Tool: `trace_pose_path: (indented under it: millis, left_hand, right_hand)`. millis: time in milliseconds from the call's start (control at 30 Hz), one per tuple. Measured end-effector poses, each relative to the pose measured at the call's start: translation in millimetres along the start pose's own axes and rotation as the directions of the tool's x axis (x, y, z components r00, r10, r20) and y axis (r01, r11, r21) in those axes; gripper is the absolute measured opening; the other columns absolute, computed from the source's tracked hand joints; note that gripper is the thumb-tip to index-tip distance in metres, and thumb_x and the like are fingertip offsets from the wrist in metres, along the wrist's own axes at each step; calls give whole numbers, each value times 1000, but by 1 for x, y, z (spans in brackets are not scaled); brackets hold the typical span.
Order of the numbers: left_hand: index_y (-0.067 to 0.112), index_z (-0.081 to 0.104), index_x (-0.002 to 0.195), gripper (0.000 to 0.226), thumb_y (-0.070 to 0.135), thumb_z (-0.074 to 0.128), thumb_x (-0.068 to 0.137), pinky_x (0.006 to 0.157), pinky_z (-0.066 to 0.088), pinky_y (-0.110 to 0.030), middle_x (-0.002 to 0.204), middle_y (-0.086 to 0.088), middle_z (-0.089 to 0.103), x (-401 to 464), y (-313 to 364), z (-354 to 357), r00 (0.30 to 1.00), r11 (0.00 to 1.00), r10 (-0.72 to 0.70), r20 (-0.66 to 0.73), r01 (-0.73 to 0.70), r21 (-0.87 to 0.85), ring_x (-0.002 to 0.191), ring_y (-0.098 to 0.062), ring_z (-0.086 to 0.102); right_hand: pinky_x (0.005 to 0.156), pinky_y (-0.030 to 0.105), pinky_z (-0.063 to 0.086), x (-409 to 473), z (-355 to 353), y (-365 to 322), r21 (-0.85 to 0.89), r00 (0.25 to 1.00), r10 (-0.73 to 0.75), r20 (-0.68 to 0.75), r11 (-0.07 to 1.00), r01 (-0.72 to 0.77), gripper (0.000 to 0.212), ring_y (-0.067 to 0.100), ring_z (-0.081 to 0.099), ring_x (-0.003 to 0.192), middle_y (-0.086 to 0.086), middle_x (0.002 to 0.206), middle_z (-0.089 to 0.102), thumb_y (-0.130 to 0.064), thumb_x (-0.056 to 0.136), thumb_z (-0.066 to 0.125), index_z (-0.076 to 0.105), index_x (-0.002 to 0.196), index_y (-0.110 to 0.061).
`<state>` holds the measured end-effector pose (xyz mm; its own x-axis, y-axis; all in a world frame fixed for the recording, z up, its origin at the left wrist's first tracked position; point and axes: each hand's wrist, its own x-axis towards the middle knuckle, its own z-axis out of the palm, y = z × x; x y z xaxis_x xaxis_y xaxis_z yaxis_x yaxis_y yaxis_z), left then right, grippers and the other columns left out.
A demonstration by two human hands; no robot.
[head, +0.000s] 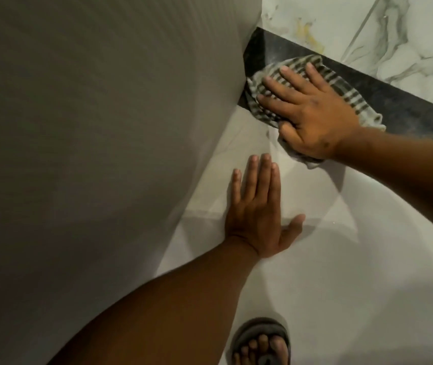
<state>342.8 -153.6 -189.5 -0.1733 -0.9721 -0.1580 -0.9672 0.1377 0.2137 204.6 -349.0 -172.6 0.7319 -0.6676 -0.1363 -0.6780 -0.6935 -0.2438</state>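
Lying flat beneath the right hand point(312, 119): striped cloth point(339, 83).

Wall point(78, 127) closes off your whole left side. It meets the floor point(341, 285) along a slanted seam and meets the strip point(407, 111) in a tight corner. Cloth point(276, 72) fills that corner and touches the wall, so you get no gap there. Your right hand point(312, 119) lies pressed on the cloth, and its forearm bars the upper right. The strip right of the cloth is bare, with room to slide. Your left hand point(257, 219) lies flat on the floor just beside the seam, with a narrow bare gap between it and the cloth. The floor to its right is open. Foot point(262, 346) stands at the bottom edge, well apart from both hands.
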Motion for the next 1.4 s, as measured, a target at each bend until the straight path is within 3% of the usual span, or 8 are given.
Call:
trace_pose_path:
  millis: [133,367,500,733,867,933,1167,1400]
  left_hand:
    - [2,14,164,104,72,41,92,129,2,-58,174,-20,13,-1,-2,-2,999,1000,10,31,-10,25,162,-38,6]
    - [2,19,164,109,68,52,83,128,10,-59,173,-19,17,-1,1,-5,999,999,-21,37,20,39,162,-36,10]
    - [0,15,163,109,67,49,84,128,10,-62,173,-22,15,2,6,-10,996,997,-33,84,27,72,161,-39,10]
    - [-7,18,160,99,62,43,95,128,10,-60,170,-30,15,-3,42,-4,970,964,213,118,-229,139,159,-45,12]
    - [-4,8,162,97,63,32,97,129,-2,-54,172,-28,8,-9,133,15,906,912,356,228,-389,125,160,-42,5]
    - [-2,4,163,97,67,22,97,129,-6,-54,173,-26,3,-14,216,38,826,847,488,282,-526,72,161,-41,-1]
    - [0,4,164,100,73,16,97,129,-1,-60,174,-22,0,-16,265,49,785,794,547,291,-597,119,162,-38,-4]
    - [5,-3,165,100,77,13,97,130,-8,-55,175,-16,-8,-15,275,54,765,774,569,303,-622,116,162,-34,-11]
  right_hand:
    - [125,59,0,29,8,-38,66,919,379,-106,925,-374,65,36,5,156,12,169,14,-46,100,25,20,160,-22]
    - [124,61,5,-15,6,-14,43,1000,-4,-27,999,5,68,38,18,154,12,164,31,-43,90,32,42,153,-17]
    - [125,59,6,-104,13,1,88,973,216,-85,974,-209,61,37,18,154,10,165,31,-41,95,38,41,153,-22]
    - [125,58,5,-265,36,22,224,703,695,-151,716,-661,62,33,11,156,9,168,20,-47,102,37,28,159,-24]
    - [126,58,3,-336,34,36,210,609,783,-131,622,-754,64,33,9,156,10,169,19,-50,102,36,26,160,-22]
    - [126,56,2,-412,37,56,229,457,879,-138,477,-849,64,32,8,156,9,169,18,-50,103,36,25,160,-23]
    - [126,54,7,-478,33,88,312,228,960,-161,268,-911,69,36,15,155,13,167,24,-52,100,45,32,158,-17]
    - [127,42,4,-511,35,112,422,146,986,-82,167,-891,49,32,12,156,15,167,22,-20,106,39,36,155,-12]
